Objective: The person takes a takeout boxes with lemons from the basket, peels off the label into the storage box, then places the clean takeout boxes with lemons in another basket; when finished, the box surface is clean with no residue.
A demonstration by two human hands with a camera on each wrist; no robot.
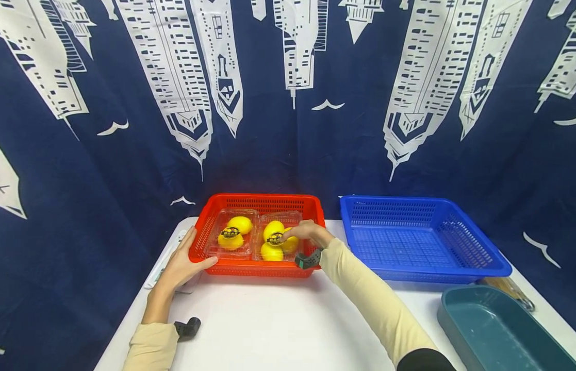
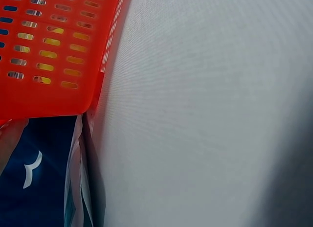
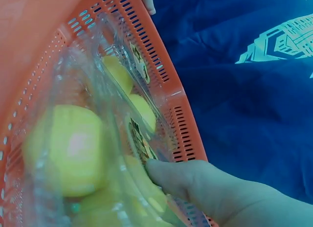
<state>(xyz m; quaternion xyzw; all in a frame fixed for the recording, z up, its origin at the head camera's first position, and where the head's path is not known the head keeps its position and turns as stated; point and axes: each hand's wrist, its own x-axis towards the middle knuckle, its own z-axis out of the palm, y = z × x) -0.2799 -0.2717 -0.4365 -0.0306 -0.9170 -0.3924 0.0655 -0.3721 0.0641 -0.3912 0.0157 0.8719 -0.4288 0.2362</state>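
Observation:
A red plastic basket [image 1: 260, 265] holds two clear plastic boxes of yellow fruit, each with a dark label on its lid. My left hand [image 1: 183, 265] lies along the basket's left side, fingers fairly straight and thumb across the front rim. In the left wrist view, part of that hand shows at the basket corner. My right hand [image 1: 311, 232] reaches in over the right wall and grips the right fruit box [image 3: 110, 139], its thumb on the lid beside the label. The other fingers are hidden. The left fruit box [image 1: 247, 215] lies beside it.
A blue plastic basket [image 1: 390, 239] stands on the right of the white table [image 1: 278, 319]. In front of it is a teal tray [image 1: 496, 319], with a brown item [image 1: 506, 288] behind. Flat packets [image 1: 164, 263] lie by the left edge. A navy patterned curtain [image 1: 288, 144] hangs behind.

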